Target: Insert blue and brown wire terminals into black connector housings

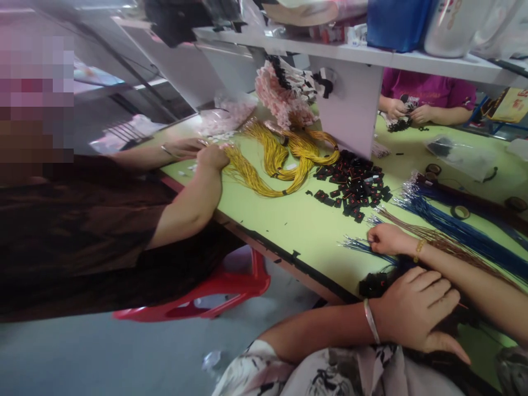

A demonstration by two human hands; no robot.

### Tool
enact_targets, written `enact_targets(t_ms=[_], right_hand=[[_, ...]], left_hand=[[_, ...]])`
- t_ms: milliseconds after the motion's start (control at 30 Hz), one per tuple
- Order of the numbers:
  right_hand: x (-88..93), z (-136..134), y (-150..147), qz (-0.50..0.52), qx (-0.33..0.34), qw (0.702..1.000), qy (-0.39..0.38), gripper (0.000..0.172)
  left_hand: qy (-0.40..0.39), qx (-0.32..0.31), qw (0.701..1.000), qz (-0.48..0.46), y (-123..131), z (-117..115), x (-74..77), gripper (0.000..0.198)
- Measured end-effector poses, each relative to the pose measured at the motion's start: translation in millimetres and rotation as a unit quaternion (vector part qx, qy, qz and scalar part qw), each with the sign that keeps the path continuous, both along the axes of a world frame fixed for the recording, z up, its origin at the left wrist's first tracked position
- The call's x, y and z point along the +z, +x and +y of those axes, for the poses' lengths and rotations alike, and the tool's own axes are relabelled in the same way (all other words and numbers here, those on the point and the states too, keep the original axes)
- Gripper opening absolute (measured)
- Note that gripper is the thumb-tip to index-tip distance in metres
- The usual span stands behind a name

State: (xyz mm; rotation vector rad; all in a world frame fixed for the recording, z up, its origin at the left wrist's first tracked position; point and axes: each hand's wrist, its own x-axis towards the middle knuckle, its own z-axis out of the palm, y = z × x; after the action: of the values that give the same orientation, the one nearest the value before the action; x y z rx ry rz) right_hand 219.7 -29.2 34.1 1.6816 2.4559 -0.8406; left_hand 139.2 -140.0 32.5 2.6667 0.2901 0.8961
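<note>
My right hand (388, 239), wearing a gold bracelet, reaches in from the right edge. Its fingers are closed around a small bunch of blue wires (355, 245) whose bare metal ends point left. Just below it is my left hand (416, 308), palm down over dark parts at the table edge, with the thumb spread away from the fingers; what lies under the palm is mostly hidden. Black connector housings (373, 284) show beside the left hand. Brown wires (437, 236) and a thick bundle of blue wires (457, 225) run behind my right forearm.
A pile of black housings (355, 187) lies mid-table, near yellow wire bundles (268, 159). At left, a co-worker's hands (212, 157) handle the yellow wire ends. Another person's hands (421, 114) work across the table. A red stool (231, 286) and an overhead shelf (330, 52) are close by.
</note>
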Motion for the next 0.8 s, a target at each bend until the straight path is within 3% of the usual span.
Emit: enact_targets(t_ms=[133,233,300,367,500,667,800], right_hand=[[-8.5,-3.6,2.7,0.155,-0.084,0.984,0.012,0.011],[-11.3,-6.9,6.1,0.24,-0.129,0.962,0.021,0.008],[-11.7,-8.1,8.2,0.274,-0.148,0.95,0.03,0.005],[-12.4,-8.2,10.0,0.307,-0.16,0.938,0.022,0.005],[-15.1,-7.3,12.4,0.333,-0.171,0.927,-0.01,0.007],[-14.7,-8.8,12.8,0.35,-0.161,0.923,-0.016,0.011],[-12.9,-10.0,12.5,0.366,-0.168,0.915,-0.016,0.013]], left_hand=[[-0.026,0.044,0.997,-0.058,-23.1,13.9,5.1,0.054],[-0.1,0.178,0.975,-0.092,-50.8,48.6,4.1,0.031],[-0.15,0.305,0.935,-0.102,-68.4,80.4,-2.9,0.033],[-0.183,0.363,0.912,-0.058,-80.8,110.4,-13.2,0.031],[-0.205,0.328,0.916,0.105,-84.9,141.7,-28.9,0.028],[-0.176,0.354,0.899,0.187,-77.0,141.5,-26.4,0.016],[-0.156,0.358,0.895,0.214,-83.1,137.6,-23.4,0.018]])
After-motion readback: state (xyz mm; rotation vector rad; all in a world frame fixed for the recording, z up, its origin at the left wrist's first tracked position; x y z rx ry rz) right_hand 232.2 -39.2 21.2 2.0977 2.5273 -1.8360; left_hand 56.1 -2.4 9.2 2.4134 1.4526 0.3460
